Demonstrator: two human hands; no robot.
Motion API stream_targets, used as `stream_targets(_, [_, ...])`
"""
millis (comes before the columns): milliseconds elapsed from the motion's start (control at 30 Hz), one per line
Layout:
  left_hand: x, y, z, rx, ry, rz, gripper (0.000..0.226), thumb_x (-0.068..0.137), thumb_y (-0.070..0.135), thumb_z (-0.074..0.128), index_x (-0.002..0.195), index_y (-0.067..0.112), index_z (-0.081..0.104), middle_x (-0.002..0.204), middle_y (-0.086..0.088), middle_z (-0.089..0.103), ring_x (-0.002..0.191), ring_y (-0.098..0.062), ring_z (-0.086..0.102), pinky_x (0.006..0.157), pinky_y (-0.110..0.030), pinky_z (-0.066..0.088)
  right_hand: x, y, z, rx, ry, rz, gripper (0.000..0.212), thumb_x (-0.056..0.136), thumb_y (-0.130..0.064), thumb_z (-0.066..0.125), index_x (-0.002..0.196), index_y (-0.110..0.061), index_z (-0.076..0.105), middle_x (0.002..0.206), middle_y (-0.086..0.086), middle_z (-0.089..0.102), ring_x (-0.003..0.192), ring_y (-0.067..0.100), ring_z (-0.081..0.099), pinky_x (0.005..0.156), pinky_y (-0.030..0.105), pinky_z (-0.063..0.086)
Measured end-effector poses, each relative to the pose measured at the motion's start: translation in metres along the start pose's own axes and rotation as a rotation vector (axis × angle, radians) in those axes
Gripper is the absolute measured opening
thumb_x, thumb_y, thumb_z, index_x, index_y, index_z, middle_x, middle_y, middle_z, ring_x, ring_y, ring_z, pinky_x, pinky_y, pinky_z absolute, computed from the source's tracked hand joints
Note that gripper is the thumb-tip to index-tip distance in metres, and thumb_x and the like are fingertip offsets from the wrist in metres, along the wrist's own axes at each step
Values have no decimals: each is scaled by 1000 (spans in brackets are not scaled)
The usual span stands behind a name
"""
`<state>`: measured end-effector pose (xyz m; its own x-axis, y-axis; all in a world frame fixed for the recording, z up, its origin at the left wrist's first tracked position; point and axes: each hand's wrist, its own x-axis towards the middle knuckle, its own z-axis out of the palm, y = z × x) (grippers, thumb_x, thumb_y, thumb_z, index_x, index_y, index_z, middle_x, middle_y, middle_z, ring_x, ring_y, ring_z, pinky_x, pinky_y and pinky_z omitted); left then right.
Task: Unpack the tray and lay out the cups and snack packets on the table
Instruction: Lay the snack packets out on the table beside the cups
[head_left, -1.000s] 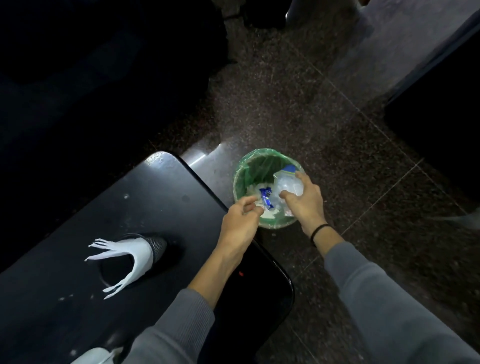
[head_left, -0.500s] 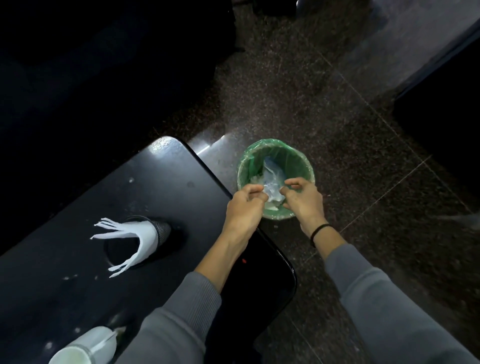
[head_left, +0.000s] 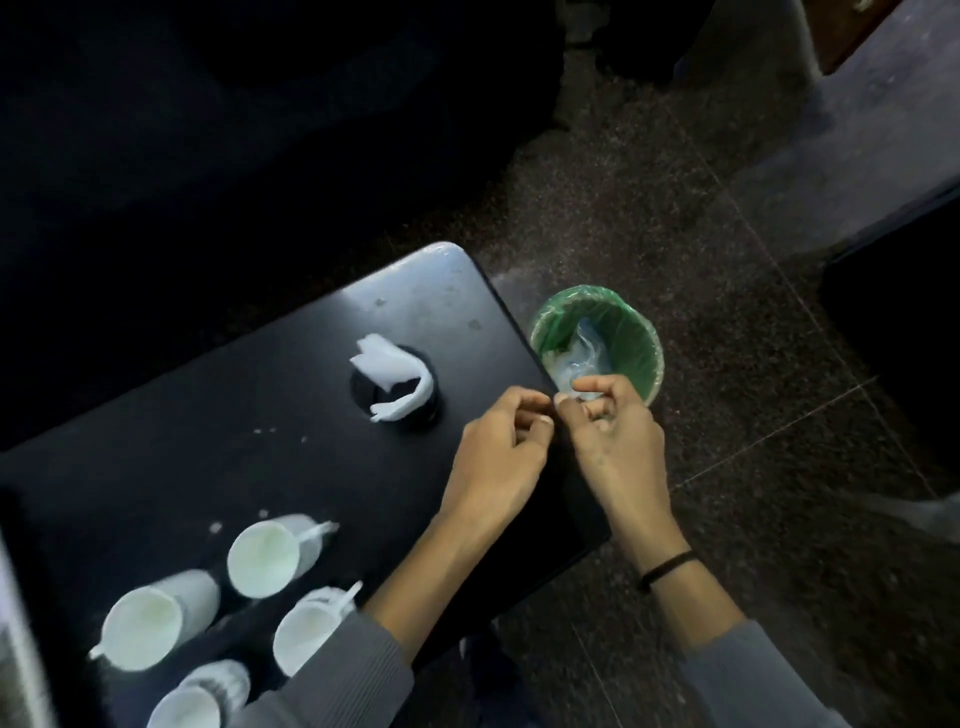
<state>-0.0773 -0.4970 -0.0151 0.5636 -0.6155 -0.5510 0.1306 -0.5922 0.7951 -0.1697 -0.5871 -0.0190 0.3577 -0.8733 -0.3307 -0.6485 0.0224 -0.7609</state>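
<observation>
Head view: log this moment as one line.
left hand: pinched shut, empty | right hand: pinched by bin rim | green-lined bin: clear wrapper inside | table: four white cups

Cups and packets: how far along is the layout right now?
Done: four white cups stand on the black table. In hand: left hand and right hand meet fingertip to fingertip beside the green-lined bin, which holds clear wrapping. Left: no snack packets show on the table.
</observation>
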Motion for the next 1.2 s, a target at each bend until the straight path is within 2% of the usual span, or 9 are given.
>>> stream_targets(67, [-21, -10, -27, 8, 69, 15, 18, 93, 26, 59, 108, 34, 66, 91, 12, 75, 83, 0, 69, 83, -40, 60, -23, -17, 12, -4, -39, -42, 18, 92, -33, 73, 107, -25, 67, 72, -5, 69, 69, 1, 65, 67, 12, 48])
stream_targets(133, [-40, -19, -55, -12, 131, 8, 19, 94, 27, 60, 110, 36, 65, 94, 11, 74, 86, -3, 69, 83, -42, 60, -45, -33, 27, 5, -87, -84, 18, 92, -33, 72, 107, -25, 66, 70, -4, 67, 66, 10, 64, 72, 33, 54])
stream_targets(200, [-58, -28, -81, -60, 186, 9, 20, 93, 27, 60, 111, 34, 65, 94, 9, 73, 88, -8, 70, 84, -46, 60, -64, -46, 44, 3, -130, -132, 16, 92, -34, 72, 105, -28, 65, 69, -4, 65, 64, 12, 61, 73, 41, 54])
stream_targets(467, [-132, -87, -194, -175, 411, 28, 21, 96, 24, 57, 114, 30, 65, 97, 10, 73, 87, -4, 70, 83, -41, 60, -163, -105, 140, -17, -381, -275, 17, 93, -40, 69, 107, -31, 65, 87, -7, 74, 74, 4, 71, 66, 21, 56])
stream_targets(700, [-202, -163, -284, -225, 586, -37, 18, 98, 23, 55, 114, 28, 63, 95, 9, 72, 89, -7, 70, 79, -36, 59, -262, -135, 236, -33, -599, -376, 14, 96, -33, 68, 108, -27, 64, 85, -6, 74, 70, 5, 71, 62, 13, 53])
stream_targets(867, [-248, -228, -341, -211, 655, -155, 19, 100, 26, 54, 117, 27, 61, 93, 9, 70, 81, -7, 68, 79, -42, 59, -324, -139, 310, -162, -736, -422, 16, 97, -30, 68, 110, -22, 64, 90, -4, 75, 77, 19, 73, 76, 38, 61])
stream_targets(967, [-267, -271, -366, -170, 675, -242, 20, 100, 25, 53, 119, 29, 59, 100, 3, 70, 76, -8, 66, 75, -40, 58, -346, -131, 352, -267, -806, -471, 17, 98, -29, 67, 111, -19, 64, 93, -2, 75, 74, 17, 73, 76, 32, 60])
stream_targets(1067, [-277, -311, -386, -76, 742, -332, 27, 97, 23, 58, 124, 25, 58, 118, 2, 66, 105, -17, 63, 90, -43, 53, -356, -122, 388, -419, -845, -544, 18, 97, -29, 66, 112, -18, 63, 98, -5, 71, 81, 13, 68, 68, 15, 51])
stream_targets(1200, [-279, -354, -401, 89, 748, -558, 63, 90, 34, 67, 142, 10, 41, 143, -11, 45, 132, -31, 43, 100, -46, 42, -362, -108, 421, -663, -841, -562, 17, 96, -23, 64, 112, -17, 61, 117, 1, 60, 118, 23, 55, 89, 34, 48])
